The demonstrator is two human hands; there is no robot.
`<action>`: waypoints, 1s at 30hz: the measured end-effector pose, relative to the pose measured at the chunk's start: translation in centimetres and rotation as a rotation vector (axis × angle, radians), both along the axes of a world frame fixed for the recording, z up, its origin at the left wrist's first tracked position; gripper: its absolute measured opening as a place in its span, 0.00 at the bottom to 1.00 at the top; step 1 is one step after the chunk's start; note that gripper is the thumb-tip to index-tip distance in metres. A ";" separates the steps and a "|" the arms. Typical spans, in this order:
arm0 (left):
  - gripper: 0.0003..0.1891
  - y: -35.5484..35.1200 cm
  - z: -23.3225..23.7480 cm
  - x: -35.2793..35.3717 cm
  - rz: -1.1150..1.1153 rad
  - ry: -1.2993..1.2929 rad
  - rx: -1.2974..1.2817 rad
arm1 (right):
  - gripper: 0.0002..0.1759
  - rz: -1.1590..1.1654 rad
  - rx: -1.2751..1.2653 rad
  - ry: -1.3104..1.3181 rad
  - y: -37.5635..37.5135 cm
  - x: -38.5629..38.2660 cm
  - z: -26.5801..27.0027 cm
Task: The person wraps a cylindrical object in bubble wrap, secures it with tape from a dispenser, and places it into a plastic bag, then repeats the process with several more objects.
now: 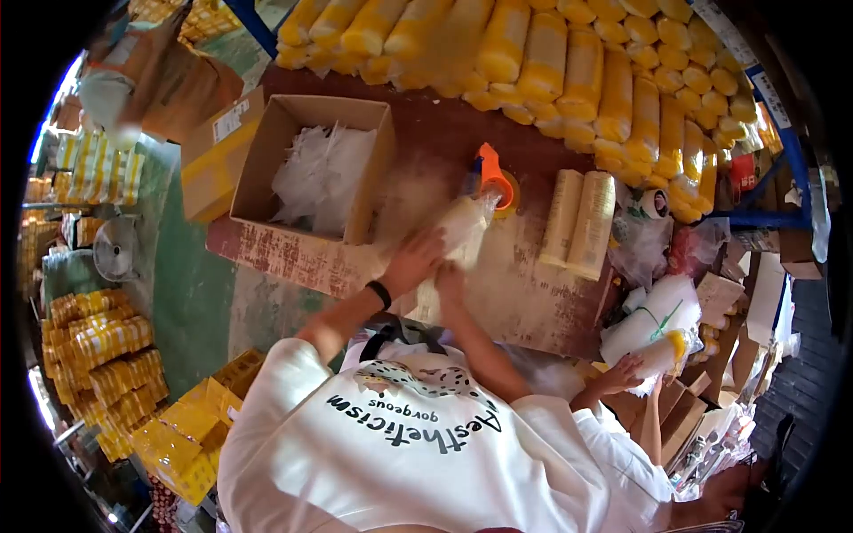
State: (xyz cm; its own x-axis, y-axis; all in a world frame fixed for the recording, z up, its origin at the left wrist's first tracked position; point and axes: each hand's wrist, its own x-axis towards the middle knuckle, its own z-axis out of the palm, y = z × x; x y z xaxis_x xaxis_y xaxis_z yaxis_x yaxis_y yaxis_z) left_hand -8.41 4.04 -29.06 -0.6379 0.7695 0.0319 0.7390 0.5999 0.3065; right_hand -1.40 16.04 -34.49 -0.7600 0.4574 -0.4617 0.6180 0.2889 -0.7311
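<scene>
Head view: two hands close together on a pale wrapped pack at the table.

The left hand [410, 264], a black band on its wrist, clasps the lower end of the blurred wrapped pack [464, 226]. The right hand [449, 286] sits just beneath it; I cannot tell its grip. The pack lies mid-table [524, 293], its far end near an orange tape dispenser [490, 173], between a cardboard box [267, 151] of clear bags and two cream rolls [579, 222]. Another person's hand [622, 373] holds a roll at the right.
</scene>
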 end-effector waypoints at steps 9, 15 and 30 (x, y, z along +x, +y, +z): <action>0.30 -0.4 -2.4 7.3 -0.157 0.616 -0.423 | 0.23 0.271 0.467 0.113 10.9 -15.2 5.0; 0.27 -0.5 -3.5 9.9 -0.311 0.454 -0.134 | 0.30 0.246 0.526 -0.142 9.9 -18.4 3.4; 0.54 -3.6 -1.1 4.3 0.469 -0.450 -0.055 | 0.23 -0.326 -1.026 0.532 13.7 1.0 10.8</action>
